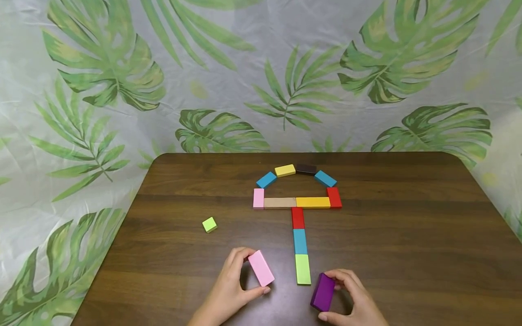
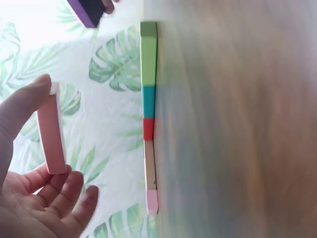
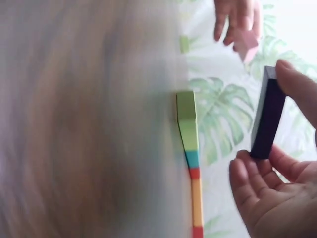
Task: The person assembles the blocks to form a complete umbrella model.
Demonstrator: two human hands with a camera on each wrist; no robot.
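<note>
My left hand (image 1: 234, 285) pinches a pink block (image 1: 261, 268) by its two ends, above the table and left of the block stem. On the other side, my right hand (image 1: 355, 296) grips a purple block (image 1: 323, 292) between thumb and fingers, also raised; it looks nearly black in the right wrist view. Between the hands lies the light green block (image 1: 303, 269), the near end of a stem that continues with a blue block (image 1: 300, 241) and a red block (image 1: 298, 218). The stem meets a crossbar of a tan block (image 1: 279, 202) and an orange-yellow block (image 1: 312, 202).
Above the crossbar, an arch runs from a pink block (image 1: 258, 198) through blue, yellow (image 1: 285, 170) and black (image 1: 306, 169) blocks to a red block (image 1: 334, 198). A small lime cube (image 1: 210, 224) sits alone at left. Leaf-patterned cloth hangs behind the brown table (image 1: 408, 226).
</note>
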